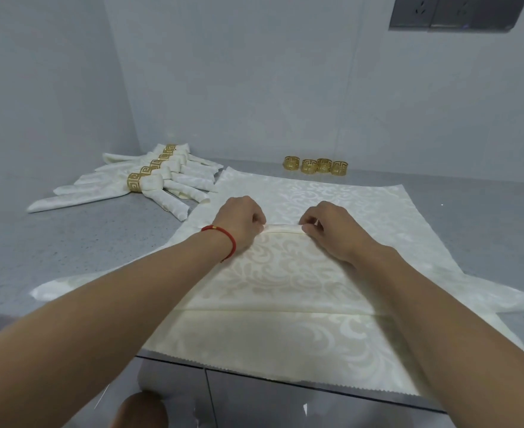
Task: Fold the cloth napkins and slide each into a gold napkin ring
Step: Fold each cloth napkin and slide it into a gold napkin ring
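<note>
A cream damask napkin (288, 273) lies spread on the grey counter, its near part folded over toward the middle. My left hand (239, 223) and my right hand (328, 230) pinch the folded edge side by side, a narrow pleat raised between them. Several loose gold napkin rings (315, 165) stand in a row at the back of the counter. To the left lies a pile of several folded napkins in gold rings (149, 180).
The grey counter (84, 239) meets white walls at the back and left. More cream cloth (362, 196) lies flat under the napkin and overhangs the near counter edge. A grey socket panel (452, 13) is on the wall at the upper right.
</note>
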The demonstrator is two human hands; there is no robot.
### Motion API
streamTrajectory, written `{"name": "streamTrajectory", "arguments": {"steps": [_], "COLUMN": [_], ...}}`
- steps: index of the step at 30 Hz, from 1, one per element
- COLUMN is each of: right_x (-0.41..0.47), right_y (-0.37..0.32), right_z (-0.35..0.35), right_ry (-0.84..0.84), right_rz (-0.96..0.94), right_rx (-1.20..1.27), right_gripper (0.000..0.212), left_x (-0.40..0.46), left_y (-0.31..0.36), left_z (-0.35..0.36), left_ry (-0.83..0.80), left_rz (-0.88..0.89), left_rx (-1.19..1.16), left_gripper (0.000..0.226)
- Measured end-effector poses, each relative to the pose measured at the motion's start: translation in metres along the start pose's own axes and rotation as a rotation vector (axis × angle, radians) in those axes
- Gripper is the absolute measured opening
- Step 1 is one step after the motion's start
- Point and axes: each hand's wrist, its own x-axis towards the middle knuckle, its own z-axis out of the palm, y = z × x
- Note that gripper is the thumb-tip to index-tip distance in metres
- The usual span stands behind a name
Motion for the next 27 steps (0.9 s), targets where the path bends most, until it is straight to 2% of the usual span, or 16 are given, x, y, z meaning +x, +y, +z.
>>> {"name": "streamTrajectory", "arguments": {"steps": [2, 5, 7, 10, 12, 15, 18, 22, 24, 27], "right_x": [-0.002, -0.003, -0.006, -0.014, -0.018, -0.015, -0.014, -0.015, -0.015, -0.017], "right_y": [0.0, -0.002, -0.004, -0.011, -0.015, -0.016, -0.011, -0.012, -0.014, -0.017], "right_z": [-0.001, -0.004, -0.004, -0.01, -0.018, -0.027, -0.023, -0.017, -0.018, -0.02], "right_ry": [0.019, 0.06, 0.082, 0.041, -0.06, -0.136, -0.103, -0.095, -0.076, -0.015], "right_rz": [-0.076, -0.266, -0.396, -0.503, -0.482, -0.201, -0.019, -0.027, -0.096, -0.251], "right_rx": [-0.088, -0.355, -0.522, -0.625, -0.611, -0.32, -0.111, -0.168, -0.322, -0.579], "right_gripper": [0.014, 0.008, 0.013, 0.025, 0.016, 0.015, 0.018, 0.009, 0.003, 0.006], "left_x": [0.001, -0.002, -0.008, -0.02, -0.022, -0.02, -0.02, -0.018, -0.015, -0.013], "left_y": [0.0, 0.002, 0.003, 0.006, 0.007, 0.003, -0.002, 0.001, -0.001, 0.003], "left_z": [-0.002, -0.003, 0.0, 0.005, 0.005, 0.0, -0.003, -0.005, -0.004, -0.001], "left_ry": [-0.046, -0.071, -0.027, 0.045, -0.011, -0.048, -0.003, -0.092, -0.03, 0.069], "left_rz": [0.001, 0.088, 0.235, 0.467, 0.46, 0.278, 0.119, 0.158, 0.235, 0.395], "left_rx": [0.036, 0.282, 0.497, 0.773, 0.786, 0.466, 0.2, 0.337, 0.533, 0.747], "left_gripper": [0.01, 0.008, 0.012, 0.015, 0.014, 0.026, 0.018, 0.018, 0.009, 0.022]}}
